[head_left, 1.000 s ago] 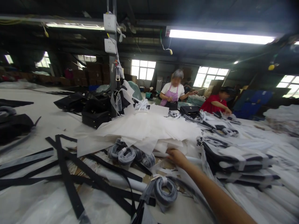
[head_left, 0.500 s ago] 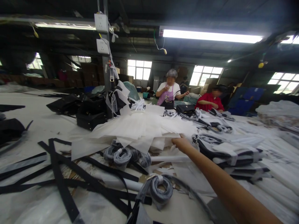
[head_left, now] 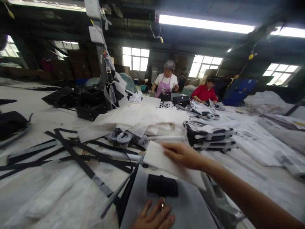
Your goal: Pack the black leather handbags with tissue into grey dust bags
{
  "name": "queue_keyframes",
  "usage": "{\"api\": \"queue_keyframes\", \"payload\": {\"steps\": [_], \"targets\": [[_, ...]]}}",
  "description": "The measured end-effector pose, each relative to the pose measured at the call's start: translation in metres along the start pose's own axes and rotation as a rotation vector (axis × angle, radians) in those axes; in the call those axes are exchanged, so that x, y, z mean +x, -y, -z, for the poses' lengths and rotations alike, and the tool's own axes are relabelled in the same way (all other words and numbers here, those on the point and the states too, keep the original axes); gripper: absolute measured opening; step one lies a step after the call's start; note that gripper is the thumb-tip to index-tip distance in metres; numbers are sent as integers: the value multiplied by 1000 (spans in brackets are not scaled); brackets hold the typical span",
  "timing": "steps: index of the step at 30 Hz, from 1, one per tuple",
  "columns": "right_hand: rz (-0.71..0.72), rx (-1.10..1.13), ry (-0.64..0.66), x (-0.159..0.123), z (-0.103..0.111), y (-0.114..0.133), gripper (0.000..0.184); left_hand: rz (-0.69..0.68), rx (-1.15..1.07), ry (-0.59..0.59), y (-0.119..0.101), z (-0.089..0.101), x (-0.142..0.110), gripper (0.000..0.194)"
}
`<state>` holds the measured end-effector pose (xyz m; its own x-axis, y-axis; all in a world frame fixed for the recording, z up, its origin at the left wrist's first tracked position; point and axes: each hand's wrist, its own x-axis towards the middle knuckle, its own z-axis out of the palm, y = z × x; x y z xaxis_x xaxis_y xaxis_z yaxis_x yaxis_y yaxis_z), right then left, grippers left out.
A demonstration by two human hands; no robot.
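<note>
White rectangular paper sheet (head_left: 154, 154), pinched at upper edge by right hand (head_left: 179, 156), long axis ten to four o'clock. From spread fingers of left hand (head_left: 154, 217) over smooth grey panel (head_left: 190, 205) (blurred, perhaps film-covered bag), sheet lies at one o'clock, beyond short black band (head_left: 162, 185).

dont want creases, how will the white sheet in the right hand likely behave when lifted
The white sheet is probably light and easily bent, since it looks thin, though it appears nearly flat in the grip of the right hand. The piled sheets beyond overlap loosely, so it may slide readily against similar ones.
</note>
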<state>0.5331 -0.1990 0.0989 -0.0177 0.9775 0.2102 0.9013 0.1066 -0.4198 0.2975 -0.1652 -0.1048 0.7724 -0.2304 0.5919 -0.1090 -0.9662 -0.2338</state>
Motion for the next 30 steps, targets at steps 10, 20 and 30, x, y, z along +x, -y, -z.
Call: {"api": "queue_keyframes", "payload": {"steps": [10, 20, 30], "targets": [[-156, -187, 83, -107, -99, 17, 45, 255, -340, 317, -14, 34, 14, 64], [-170, -263, -71, -120, -83, 31, 47, 294, -324, 179, -10, 42, 8, 49], [-83, -342, 4, -109, -110, 51, 58, 293, -301, -48, -17, 41, 6, 25]]}}
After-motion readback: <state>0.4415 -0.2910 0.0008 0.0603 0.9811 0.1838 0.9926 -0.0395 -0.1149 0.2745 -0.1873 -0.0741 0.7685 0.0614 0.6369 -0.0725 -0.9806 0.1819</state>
